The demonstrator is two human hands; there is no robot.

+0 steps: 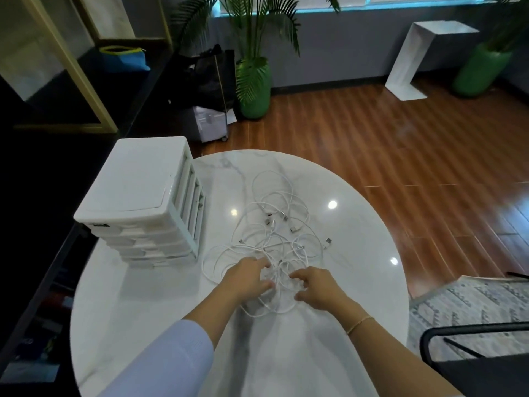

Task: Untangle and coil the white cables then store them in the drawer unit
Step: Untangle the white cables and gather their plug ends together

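A tangle of white cables [274, 222] with several metal plugs lies spread over the middle of the round white marble table [357, 276]. My left hand [246, 277] and my right hand [316, 286] rest on the near end of the tangle, fingers curled into the loops and pinching strands. The white drawer unit [143, 196] stands at the table's left edge, a little left of the cables, its drawers all closed and facing right.
A dark shelf runs along the left of the table. A black chair [472, 348] is at the lower right over a patterned rug. Green planters [254, 87] and a white side table [420, 55] stand on the wooden floor beyond.
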